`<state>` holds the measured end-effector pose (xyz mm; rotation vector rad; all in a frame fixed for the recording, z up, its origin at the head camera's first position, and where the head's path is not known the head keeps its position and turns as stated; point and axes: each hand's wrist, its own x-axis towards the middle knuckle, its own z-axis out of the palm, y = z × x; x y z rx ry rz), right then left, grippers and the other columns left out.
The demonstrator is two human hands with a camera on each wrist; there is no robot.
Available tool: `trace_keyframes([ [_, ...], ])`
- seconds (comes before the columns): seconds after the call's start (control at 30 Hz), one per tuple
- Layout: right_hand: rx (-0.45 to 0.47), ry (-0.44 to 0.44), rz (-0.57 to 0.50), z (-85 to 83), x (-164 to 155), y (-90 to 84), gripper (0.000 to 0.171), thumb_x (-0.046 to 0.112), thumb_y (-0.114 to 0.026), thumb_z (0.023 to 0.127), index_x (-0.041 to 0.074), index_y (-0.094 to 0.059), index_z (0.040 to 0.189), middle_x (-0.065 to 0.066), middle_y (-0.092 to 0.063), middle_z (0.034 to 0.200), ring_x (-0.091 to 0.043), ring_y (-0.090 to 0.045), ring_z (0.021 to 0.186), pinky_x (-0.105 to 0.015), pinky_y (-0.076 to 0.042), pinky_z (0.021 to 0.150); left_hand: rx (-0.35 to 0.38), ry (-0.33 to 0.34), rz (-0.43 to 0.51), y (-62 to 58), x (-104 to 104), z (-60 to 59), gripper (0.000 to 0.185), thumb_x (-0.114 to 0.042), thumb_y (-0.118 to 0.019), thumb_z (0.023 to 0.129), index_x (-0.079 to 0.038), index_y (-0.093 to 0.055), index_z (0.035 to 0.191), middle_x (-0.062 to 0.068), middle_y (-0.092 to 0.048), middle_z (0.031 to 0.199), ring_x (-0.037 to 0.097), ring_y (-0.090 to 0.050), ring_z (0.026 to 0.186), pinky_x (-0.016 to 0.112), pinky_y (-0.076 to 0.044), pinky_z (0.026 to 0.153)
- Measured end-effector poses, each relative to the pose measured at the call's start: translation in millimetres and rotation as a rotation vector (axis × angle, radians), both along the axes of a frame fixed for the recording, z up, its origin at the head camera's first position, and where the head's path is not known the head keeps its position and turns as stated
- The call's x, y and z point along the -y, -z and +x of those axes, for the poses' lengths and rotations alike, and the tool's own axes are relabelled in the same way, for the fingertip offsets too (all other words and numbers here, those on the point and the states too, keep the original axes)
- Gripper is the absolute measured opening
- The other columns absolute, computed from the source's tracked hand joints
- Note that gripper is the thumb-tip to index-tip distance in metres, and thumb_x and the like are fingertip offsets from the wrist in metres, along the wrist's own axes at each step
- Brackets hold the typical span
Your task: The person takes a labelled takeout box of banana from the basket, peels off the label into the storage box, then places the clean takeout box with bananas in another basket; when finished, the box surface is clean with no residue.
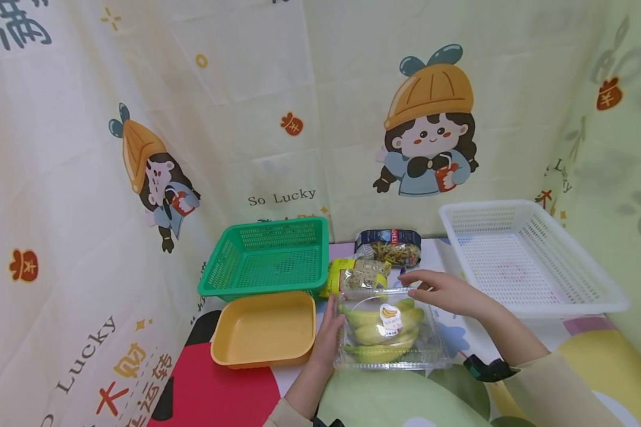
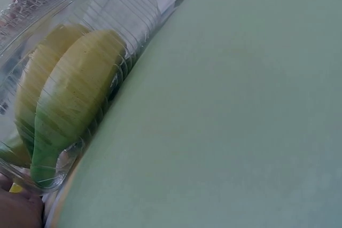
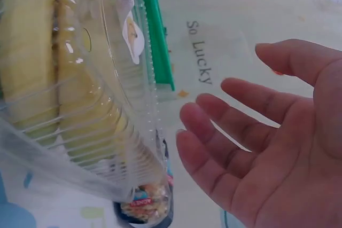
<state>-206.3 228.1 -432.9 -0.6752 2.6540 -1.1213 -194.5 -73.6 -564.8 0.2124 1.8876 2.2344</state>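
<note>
A clear plastic clamshell box [image 1: 435, 341] with ridged walls holds several yellow-green bananas [image 1: 379, 350]; a white banana sticker [image 1: 390, 320] shows on its lid. My left hand [image 1: 327, 338] lies along the box's left side, touching it, its fingers pointing away from me; in the left wrist view only part of it [image 2: 18, 206] shows at the lower corner. My right hand [image 1: 451, 292] is over the box's back right corner. In the right wrist view its spread, slightly bent fingers [image 3: 235, 126] stand apart from the box and hold nothing.
A green basket [image 1: 320, 255] stands at back left, an orange tray [image 1: 267, 329] before it, a white basket [image 1: 598, 290] at right. Behind the box lie a yellow bag [image 1: 339, 273] and a dark-labelled pasta bag [image 1: 400, 252]. A printed curtain [image 1: 342, 118] encloses the table.
</note>
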Motion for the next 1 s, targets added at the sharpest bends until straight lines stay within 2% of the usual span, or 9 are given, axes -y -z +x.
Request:
trace_keyframes([
  [0.17, 0.113, -0.055, 0.008, -12.5, 10.4, -0.3, 0.04, 0.038, -0.057, 0.099, 0.021, -0.059, 0.135, -0.011, -0.062, 0.132, -0.022, -0.065, 0.103, -0.036, -0.056, 0.078, 0.004, 0.0, -0.009, -0.3, -0.3, 1.2, 0.071, -0.032, -0.043, 0.102, -0.027, -0.003, 0.16, 0.002, -0.002, 0.168, 0.027, 0.006, 0.155, 0.053, 0.001, 0.124],
  [0.33, 0.194, -0.123, -0.022, -23.2, 21.8, 0.4, 0.037, 0.029, -0.059, 0.099, 0.013, -0.061, 0.132, -0.017, -0.063, 0.126, -0.026, -0.064, 0.084, -0.041, -0.058, 0.07, 0.007, -0.003, -0.011, -0.1, -0.9, 1.7, 0.071, -0.032, -0.042, 0.102, -0.026, -0.002, 0.16, 0.002, -0.002, 0.168, 0.028, 0.006, 0.155, 0.053, 0.001, 0.124],
  [0.5, 0.252, -0.138, 0.013, -32.1, 31.2, 0.1, 0.034, 0.027, -0.058, 0.099, 0.011, -0.064, 0.129, -0.012, -0.066, 0.105, -0.021, -0.059, 0.071, -0.042, -0.056, 0.065, 0.021, -0.006, -0.007, -0.3, -1.0, 1.0, 0.071, -0.034, -0.042, 0.102, -0.029, -0.002, 0.16, 0.001, -0.002, 0.168, 0.027, 0.006, 0.155, 0.054, 0.001, 0.124],
  [0.7, 0.288, -0.139, 0.05, -38.5, 37.0, 3.6, 0.027, 0.021, -0.056, 0.1, 0.012, -0.067, 0.123, -0.008, -0.06, 0.077, -0.016, -0.052, 0.062, -0.04, -0.052, 0.06, 0.023, -0.009, -0.013, -1.9, -0.6, 1.5, 0.07, -0.033, -0.042, 0.102, -0.029, -0.003, 0.16, 0.001, -0.001, 0.168, 0.028, 0.006, 0.155, 0.053, 0.001, 0.124],
  [0.87, 0.297, -0.138, 0.061, -41.0, 40.6, 5.8, 0.024, 0.014, -0.054, 0.101, 0.009, -0.068, 0.119, -0.006, -0.053, 0.065, -0.017, -0.045, 0.056, -0.038, -0.045, 0.055, 0.019, -0.007, -0.018, -1.7, -0.7, 1.3, 0.07, -0.033, -0.041, 0.102, -0.028, -0.003, 0.16, 0.0, -0.001, 0.168, 0.027, 0.006, 0.155, 0.054, 0.002, 0.124],
  [1.0, 0.301, -0.132, 0.068, -42.6, 42.8, 6.7, 0.023, 0.013, -0.054, 0.101, 0.009, -0.07, 0.116, -0.005, -0.051, 0.061, -0.018, -0.042, 0.053, -0.037, -0.044, 0.054, 0.016, -0.007, -0.015, -1.2, -0.6, 1.2, 0.07, -0.033, -0.041, 0.102, -0.028, -0.003, 0.16, 0.001, -0.001, 0.168, 0.028, 0.007, 0.155, 0.054, 0.002, 0.124],
])
